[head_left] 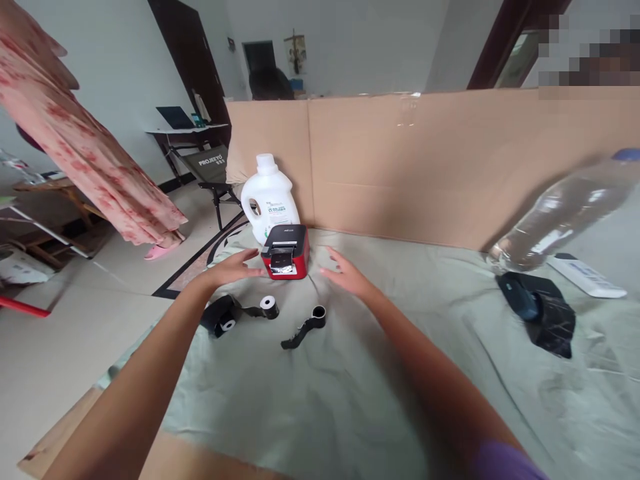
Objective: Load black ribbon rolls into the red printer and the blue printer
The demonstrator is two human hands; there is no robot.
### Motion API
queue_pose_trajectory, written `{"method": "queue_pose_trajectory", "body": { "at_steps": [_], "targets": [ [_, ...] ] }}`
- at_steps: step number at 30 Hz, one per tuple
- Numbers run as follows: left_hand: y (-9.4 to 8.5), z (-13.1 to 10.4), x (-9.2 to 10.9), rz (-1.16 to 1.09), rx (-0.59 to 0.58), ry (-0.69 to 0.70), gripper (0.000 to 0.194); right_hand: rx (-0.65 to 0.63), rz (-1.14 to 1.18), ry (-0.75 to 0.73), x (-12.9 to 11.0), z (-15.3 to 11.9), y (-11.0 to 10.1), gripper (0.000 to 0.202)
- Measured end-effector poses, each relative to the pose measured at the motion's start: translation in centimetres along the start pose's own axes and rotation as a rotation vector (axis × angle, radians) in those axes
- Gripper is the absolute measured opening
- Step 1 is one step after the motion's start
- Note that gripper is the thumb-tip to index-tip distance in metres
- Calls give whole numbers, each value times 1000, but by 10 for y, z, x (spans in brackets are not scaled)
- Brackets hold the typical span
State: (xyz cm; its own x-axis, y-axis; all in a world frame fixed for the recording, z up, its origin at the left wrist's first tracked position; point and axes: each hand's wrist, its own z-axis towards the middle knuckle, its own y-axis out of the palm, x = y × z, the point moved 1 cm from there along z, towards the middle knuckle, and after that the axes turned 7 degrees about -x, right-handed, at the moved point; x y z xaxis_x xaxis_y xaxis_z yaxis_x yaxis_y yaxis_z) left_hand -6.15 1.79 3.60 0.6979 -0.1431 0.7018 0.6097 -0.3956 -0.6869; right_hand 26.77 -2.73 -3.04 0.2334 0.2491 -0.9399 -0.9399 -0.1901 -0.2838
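Observation:
A red and black label printer stands on the green cloth, with a strip showing at its front slot. My left hand is beside its left side, fingers apart and nothing in them; I cannot tell whether the fingertips touch it. On the other side, a little away from the printer, my right hand is open and holds nothing. Nearer to me lie a small white-cored black roll, a dark loose roll and another black roll with its strip unwound.
A white detergent jug stands behind the printer against a cardboard panel. At the right are a clear plastic bottle, a white remote-like device and a dark object on black film. A person in a pink floral garment stands at left.

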Motion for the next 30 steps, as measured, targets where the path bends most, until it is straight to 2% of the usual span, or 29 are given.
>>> {"method": "queue_pose_trajectory", "body": {
  "at_steps": [2, 4, 6, 8, 11, 14, 17, 19, 22, 25, 27, 30],
  "targets": [
    [1, -22, 4, 79, -50, -44, 84, 53, -101, 43, 3, -49, -42, 71],
    [11, -43, 11, 121, -118, -10, 74, 161, -196, 94, 8, -105, -88, 65],
    [25, -58, 19, 164, -174, 21, 73, 273, -278, 145, 13, -164, -130, 61],
    [38, -66, 25, 226, -181, 26, 74, 421, -361, 217, 14, -222, -165, 57],
    [48, -71, 29, 337, -142, 60, 62, 703, -495, 233, 8, -298, -200, 41],
    [50, -75, 35, 401, -140, 65, 59, 964, -541, 176, -3, -347, -220, 24],
    [60, -81, 52, 437, -20, 45, 73, 1172, -539, 140, -11, -364, -233, 18],
    [79, -84, 70, 427, 52, 62, 74, 1230, -560, 142, -13, -363, -238, 19],
    [125, -81, 98, 427, 7, 141, 69, 1223, -588, 172, -6, -357, -243, 24],
    [162, -73, 113, 493, -56, 233, 54, 1198, -606, 207, 5, -359, -246, 29],
    [170, -68, 111, 526, -87, 269, 41, 1179, -615, 212, 11, -362, -248, 32],
    [155, -68, 94, 563, -67, 240, 36, 1165, -640, 242, 14, -364, -255, 34]
  ]
}}
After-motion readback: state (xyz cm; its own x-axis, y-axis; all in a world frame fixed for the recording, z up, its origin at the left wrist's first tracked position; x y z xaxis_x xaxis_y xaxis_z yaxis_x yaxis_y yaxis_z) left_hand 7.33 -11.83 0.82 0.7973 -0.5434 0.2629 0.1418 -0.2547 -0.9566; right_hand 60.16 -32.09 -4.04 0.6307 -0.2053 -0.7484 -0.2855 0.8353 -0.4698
